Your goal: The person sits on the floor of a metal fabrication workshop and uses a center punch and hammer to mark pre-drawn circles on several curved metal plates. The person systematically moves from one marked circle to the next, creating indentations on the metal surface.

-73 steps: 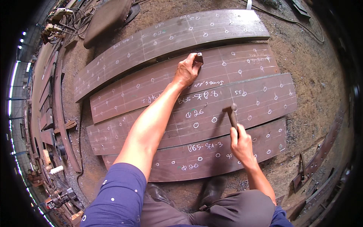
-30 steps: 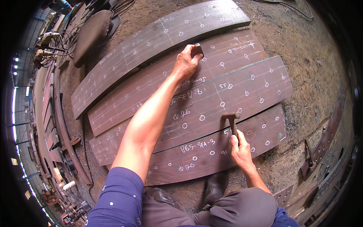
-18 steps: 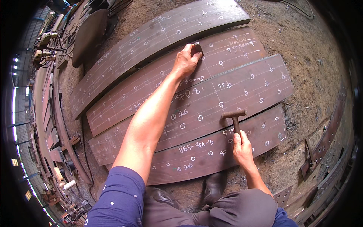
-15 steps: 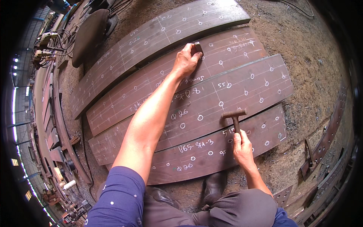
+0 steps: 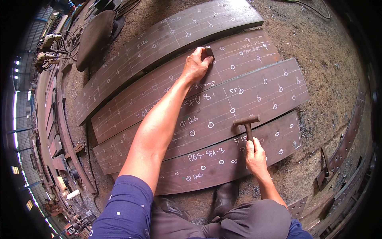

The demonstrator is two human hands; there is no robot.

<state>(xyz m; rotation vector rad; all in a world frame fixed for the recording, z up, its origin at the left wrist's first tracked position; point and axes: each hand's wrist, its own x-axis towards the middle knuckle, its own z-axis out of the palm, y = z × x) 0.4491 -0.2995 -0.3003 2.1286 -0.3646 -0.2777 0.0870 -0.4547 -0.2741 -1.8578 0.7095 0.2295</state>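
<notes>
Long reddish-brown steel plate, already bearing chalk circles; any punching is indiscernible. Your left hand pinches a stubby dark-metal punch, your right hand a brown T-shaped metal hammer.

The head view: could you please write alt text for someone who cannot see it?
A person's left hand holds a short, dark metal piece at the second-farthest of four long, brown-grey metal plates marked with white circles, while the right hand holds a dark, T-shaped metal hammer over the nearer plates.
</notes>
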